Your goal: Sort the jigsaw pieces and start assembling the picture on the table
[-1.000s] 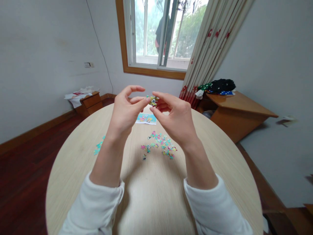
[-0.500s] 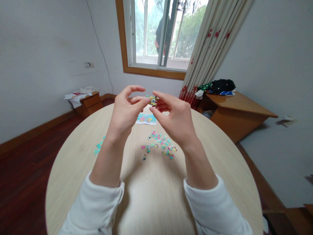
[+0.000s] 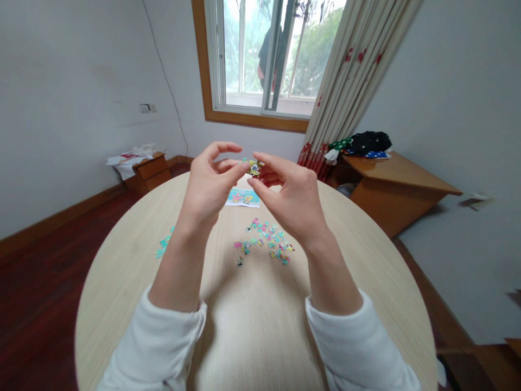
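Both hands are raised above the far half of the round table (image 3: 252,326). Between them is a small cluster of joined jigsaw pieces (image 3: 255,169), yellow with a cartoon eye. My left hand (image 3: 214,182) pinches its left edge between thumb and fingers. On the other side, the thumb and forefinger of my right hand (image 3: 291,190) grip its right edge. Below lie several loose jigsaw pieces (image 3: 271,236) in pink, teal and yellow. A small printed picture (image 3: 243,197) with cartoon figures lies behind them, partly covered by the hands.
More teal pieces (image 3: 163,247) lie at the table's left, partly behind my left forearm. Beyond the table are a window (image 3: 264,60), a curtain (image 3: 354,76), a wooden desk (image 3: 407,174) with cloths on it and a low cabinet (image 3: 152,171) at the left.
Hardly anything differs. My hands keep the joined pieces in the same place, with only a very slight shift of the cluster and the view.
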`<state>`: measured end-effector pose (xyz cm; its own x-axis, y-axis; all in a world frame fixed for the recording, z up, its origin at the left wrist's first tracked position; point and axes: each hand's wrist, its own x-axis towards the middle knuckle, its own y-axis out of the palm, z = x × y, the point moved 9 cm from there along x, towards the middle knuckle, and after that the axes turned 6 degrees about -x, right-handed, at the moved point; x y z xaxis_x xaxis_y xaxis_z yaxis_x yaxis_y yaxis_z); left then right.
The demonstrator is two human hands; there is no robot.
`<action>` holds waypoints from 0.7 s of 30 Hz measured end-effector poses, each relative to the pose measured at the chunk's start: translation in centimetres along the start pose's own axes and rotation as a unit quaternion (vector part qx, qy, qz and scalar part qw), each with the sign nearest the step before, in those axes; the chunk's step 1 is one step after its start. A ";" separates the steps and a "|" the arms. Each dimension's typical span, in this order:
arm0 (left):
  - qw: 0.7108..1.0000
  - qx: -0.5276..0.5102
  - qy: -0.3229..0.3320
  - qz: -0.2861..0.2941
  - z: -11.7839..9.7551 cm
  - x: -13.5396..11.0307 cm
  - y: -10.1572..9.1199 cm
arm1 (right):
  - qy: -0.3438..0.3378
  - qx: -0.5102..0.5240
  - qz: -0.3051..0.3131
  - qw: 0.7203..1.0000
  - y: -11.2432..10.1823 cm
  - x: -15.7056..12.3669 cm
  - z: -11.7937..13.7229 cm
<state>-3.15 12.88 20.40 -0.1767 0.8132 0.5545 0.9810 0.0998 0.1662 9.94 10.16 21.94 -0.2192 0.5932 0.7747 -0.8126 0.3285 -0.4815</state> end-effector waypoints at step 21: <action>1.000 0.004 0.008 0.001 -0.1 0.1 0.1 | -0.007 0.001 -0.004 1.000 0.1 0.0 -0.1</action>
<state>-3.07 12.93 20.52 -0.1758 0.8045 0.5673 0.9820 0.1026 0.1587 9.93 10.25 21.85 -0.2210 0.5802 0.7839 -0.8152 0.3313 -0.4751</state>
